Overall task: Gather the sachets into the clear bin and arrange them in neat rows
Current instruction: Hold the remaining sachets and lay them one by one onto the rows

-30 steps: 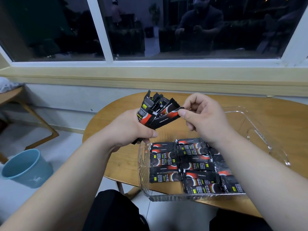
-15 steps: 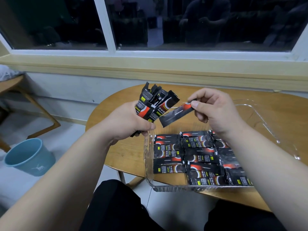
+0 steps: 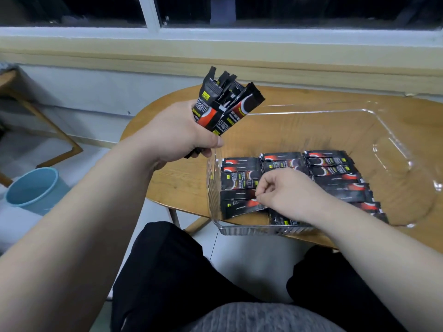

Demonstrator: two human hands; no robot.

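1. Wooden table (image 3: 182,185): a clear bin (image 3: 251,230) is stood on it, toward three o'clock.
2. Clear bin: rows of sachets (image 3: 328,164) are laid flat across its six o'clock half, three rows side by side.
3. Left hand (image 3: 177,133): fingers are curled round a fanned bundle (image 3: 223,104) of sachets, held upright at ten o'clock of the bin.
4. Right hand (image 3: 285,192): one sachet (image 3: 239,207) is pinched between thumb and forefinger at the bin's seven o'clock corner, where it lies slightly askew.
5. Recommendation: the sachet should be squared against its neighbour, with ends flush, and flattened before release.
6. Print: black wrappers with a red swoosh, a white ring and a yellow-green tag are noted. The lettering is too blurred to be read, so no brand is established.
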